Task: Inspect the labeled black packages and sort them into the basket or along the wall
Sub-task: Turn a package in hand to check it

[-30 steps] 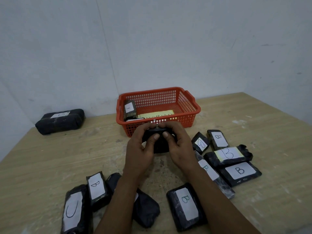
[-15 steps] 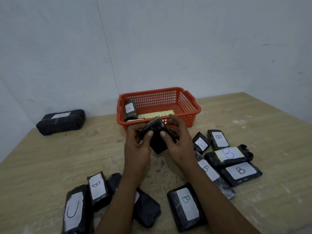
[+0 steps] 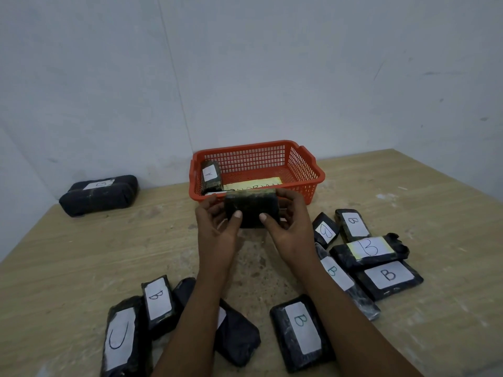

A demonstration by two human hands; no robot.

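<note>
Both hands point(image 3: 217, 229) point(image 3: 291, 229) grip one black package point(image 3: 251, 210) before basket point(image 3: 313, 170).

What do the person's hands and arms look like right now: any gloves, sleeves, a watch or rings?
Both are bare. The left hand and right hand wear no gloves, and no rings show. Both forearms are uncovered to the frame's lower edge: no sleeves, watch or wristband in view. Fingernails are short and unpainted.

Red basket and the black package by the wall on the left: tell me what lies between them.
Nothing: in the head view, only bare table separates the basket from that package.
</note>
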